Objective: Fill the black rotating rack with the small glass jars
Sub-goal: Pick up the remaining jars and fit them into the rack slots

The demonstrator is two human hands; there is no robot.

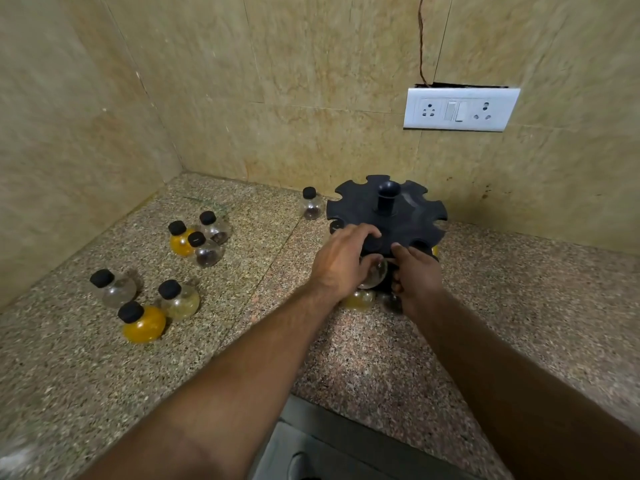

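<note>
L hand (341, 261) on jar (375, 275), R hand (417, 278) on black rack (408, 216)

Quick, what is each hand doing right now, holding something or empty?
Left hand: fingers curled round a small clear glass jar at the black round rotating rack.
Right hand: fingers grip the rack's near edge.

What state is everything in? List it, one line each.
rack: upright, back slots of the top disc empty.
clear jar: gripped by the left hand at the rack's front edge.
right hand: against the rack, thumb on the top disc; grip unclear.
yellow jar: at the rack's base, partly hidden.
loose jars: seven, capped, standing on the counter.
</note>
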